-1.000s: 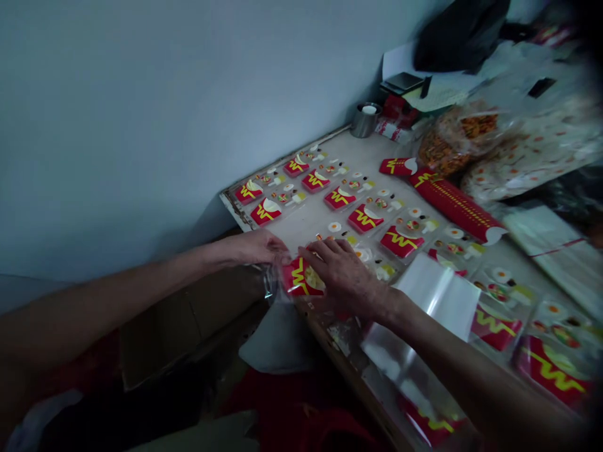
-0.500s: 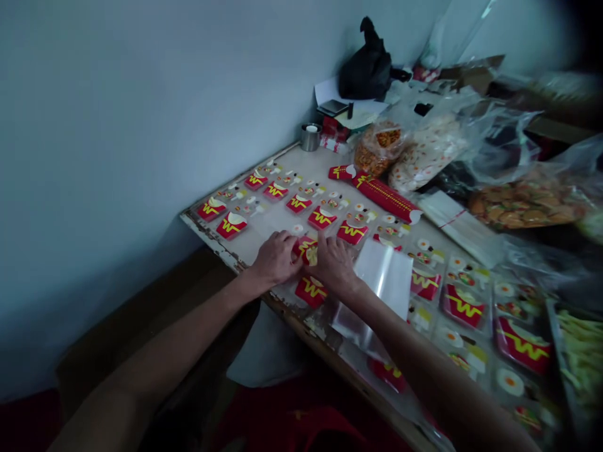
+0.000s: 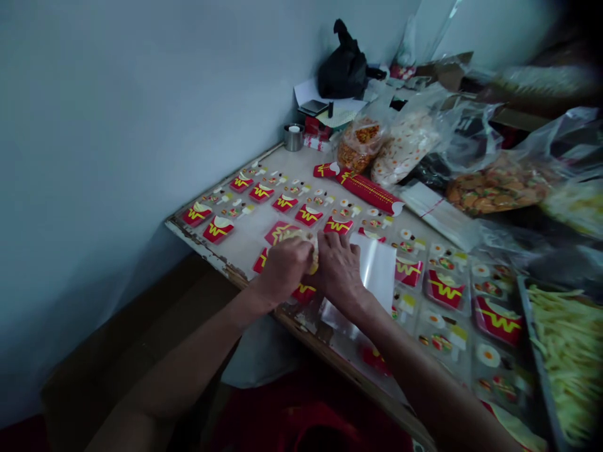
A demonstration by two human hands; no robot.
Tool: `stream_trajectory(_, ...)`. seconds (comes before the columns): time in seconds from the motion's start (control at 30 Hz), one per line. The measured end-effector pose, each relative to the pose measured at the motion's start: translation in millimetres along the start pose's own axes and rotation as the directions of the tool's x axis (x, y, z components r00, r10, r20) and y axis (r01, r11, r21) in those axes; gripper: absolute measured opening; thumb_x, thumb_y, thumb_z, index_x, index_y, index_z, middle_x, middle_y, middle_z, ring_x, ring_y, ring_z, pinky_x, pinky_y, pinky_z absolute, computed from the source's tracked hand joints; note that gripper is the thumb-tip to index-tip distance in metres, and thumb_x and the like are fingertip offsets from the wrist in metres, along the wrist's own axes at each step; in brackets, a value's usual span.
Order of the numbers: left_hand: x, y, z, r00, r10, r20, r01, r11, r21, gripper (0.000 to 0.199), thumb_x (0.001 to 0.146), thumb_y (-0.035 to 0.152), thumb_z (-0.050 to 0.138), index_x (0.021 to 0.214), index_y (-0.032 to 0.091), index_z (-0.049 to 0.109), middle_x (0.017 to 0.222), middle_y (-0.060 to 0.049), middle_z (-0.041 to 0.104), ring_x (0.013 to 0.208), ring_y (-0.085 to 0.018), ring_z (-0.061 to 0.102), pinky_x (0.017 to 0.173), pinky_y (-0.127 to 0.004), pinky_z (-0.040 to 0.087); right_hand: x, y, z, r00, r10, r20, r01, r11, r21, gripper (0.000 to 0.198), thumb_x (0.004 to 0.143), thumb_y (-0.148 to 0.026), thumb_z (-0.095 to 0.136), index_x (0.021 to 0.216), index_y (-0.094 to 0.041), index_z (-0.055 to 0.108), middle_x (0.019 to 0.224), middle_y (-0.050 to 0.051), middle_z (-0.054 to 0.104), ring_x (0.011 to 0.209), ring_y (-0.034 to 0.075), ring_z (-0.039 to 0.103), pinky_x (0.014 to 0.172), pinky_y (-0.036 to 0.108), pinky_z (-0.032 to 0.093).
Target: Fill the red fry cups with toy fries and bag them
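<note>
My left hand (image 3: 288, 267) is closed like a fist near the table's front edge, on a clear plastic packet. A red fries carton (image 3: 280, 231) with a yellow zigzag and pale fry-like pieces shows just beyond its knuckles. Close against it, my right hand (image 3: 338, 260) has its fingers bent over the packet's right side; the fingertips are hidden. A stack of clear plastic sleeves (image 3: 384, 263) lies beside and partly under my right hand. Around both hands lie rows of clear packs with a red carton (image 3: 219, 230) and small food shapes such as a fried egg (image 3: 487, 355).
A tray of pale yellow fry-shaped strips (image 3: 563, 351) stands at the right. Farther back are a row of nested red cartons (image 3: 370, 191), a bag of orange-brown pieces (image 3: 358, 144), a bag of round brown pieces (image 3: 494, 182), a metal cup (image 3: 293, 138) and a black bag (image 3: 343, 66).
The view has shifted slightly to the right, showing more of the fry tray. My left hand has turned into a tighter fist, and the packet between my hands is more covered.
</note>
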State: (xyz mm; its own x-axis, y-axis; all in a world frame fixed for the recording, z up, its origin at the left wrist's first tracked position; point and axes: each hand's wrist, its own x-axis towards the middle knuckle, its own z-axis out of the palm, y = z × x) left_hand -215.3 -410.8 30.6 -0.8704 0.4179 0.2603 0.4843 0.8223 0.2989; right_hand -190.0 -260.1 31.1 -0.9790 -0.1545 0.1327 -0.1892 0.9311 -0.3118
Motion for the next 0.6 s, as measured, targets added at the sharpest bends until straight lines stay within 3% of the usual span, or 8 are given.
stream_trajectory(0.1,-5,-8,-2,0.977,-0.181,-0.113,0.175,0.983,-0.063,0.008,0.083,0.014,0.066,0.079,0.018,0.071,0.083,-0.004,0.074,0.077,-0.017,0.065,0.069,-0.027,0.043,-3,17,-2,0.991,0.137,-0.002,-0.126,0.913,0.388,0.092,0.066,-0.061,0.080,0.141,-0.016,0.051,0.135,0.020,0.056,0.116,0.036,0.054,0.090,0.050,0.046)
stream_trajectory(0.13,-5,-13,-1,0.971,-0.207,-0.124,0.198,0.977,-0.078,0.009,0.081,0.013,0.066,0.076,0.018,0.070,0.082,-0.004,0.074,0.075,-0.016,0.065,0.068,-0.027,0.043,-6,24,-1,0.972,0.212,0.101,-0.231,0.791,0.566,0.085,0.068,-0.063,0.077,0.136,-0.017,0.056,0.130,0.018,0.060,0.106,0.032,0.059,0.082,0.045,0.049)
stream_trajectory(0.2,-5,-23,2,0.969,-0.208,-0.134,0.195,0.976,-0.102,0.011,0.080,0.012,0.065,0.072,0.019,0.069,0.082,-0.003,0.074,0.075,-0.015,0.065,0.068,-0.026,0.042,-11,35,6,0.891,0.238,0.386,-0.452,0.401,0.797,0.064,0.072,-0.064,0.074,0.117,-0.018,0.068,0.109,0.013,0.069,0.074,0.019,0.061,0.062,0.033,0.048)
stream_trajectory(0.27,-4,-29,6,0.969,-0.192,-0.154,0.177,0.979,-0.106,0.013,0.079,0.010,0.064,0.071,0.019,0.068,0.081,-0.003,0.074,0.076,-0.015,0.065,0.068,-0.026,0.042,-13,37,16,0.819,0.155,0.552,-0.564,0.048,0.824,0.050,0.068,-0.059,0.079,0.093,-0.016,0.072,0.090,0.009,0.072,0.053,0.009,0.049,0.048,0.024,0.037)
stream_trajectory(0.3,-5,-29,8,0.968,-0.183,-0.170,0.169,0.981,-0.096,0.014,0.080,0.009,0.062,0.069,0.018,0.067,0.080,-0.004,0.073,0.077,-0.016,0.065,0.068,-0.026,0.042,-13,35,21,0.811,0.140,0.568,-0.566,-0.057,0.822,0.046,0.065,-0.055,0.083,0.084,-0.015,0.071,0.082,0.007,0.071,0.048,0.006,0.045,0.044,0.022,0.031)
stream_trajectory(0.37,-8,-22,11,0.965,-0.167,-0.203,0.154,0.985,-0.078,0.017,0.081,0.009,0.059,0.067,0.018,0.064,0.076,-0.004,0.071,0.075,-0.016,0.064,0.068,-0.026,0.042,-11,25,32,0.816,0.177,0.551,-0.531,-0.149,0.834,0.040,0.062,-0.049,0.086,0.072,-0.014,0.069,0.065,0.003,0.067,0.043,0.004,0.039,0.039,0.020,0.023)
stream_trajectory(0.47,-17,1,12,0.969,-0.137,-0.207,0.107,0.983,-0.147,0.018,0.082,0.009,0.059,0.069,0.018,0.064,0.073,-0.004,0.069,0.070,-0.016,0.063,0.067,-0.027,0.043,-7,5,42,0.831,0.215,0.513,-0.486,-0.165,0.858,0.035,0.064,-0.045,0.085,0.065,-0.015,0.066,0.050,-0.002,0.057,0.040,0.005,0.039,0.037,0.020,0.024)
stream_trajectory(0.6,-39,29,9,0.965,-0.170,-0.202,0.084,0.922,-0.377,0.015,0.085,0.006,0.061,0.080,0.018,0.069,0.083,-0.003,0.074,0.078,-0.015,0.067,0.075,-0.025,0.049,-9,-9,43,0.863,0.127,0.489,-0.467,-0.168,0.868,0.028,0.066,-0.038,0.083,0.065,-0.017,0.064,0.052,-0.004,0.058,0.040,0.006,0.043,0.039,0.019,0.031)
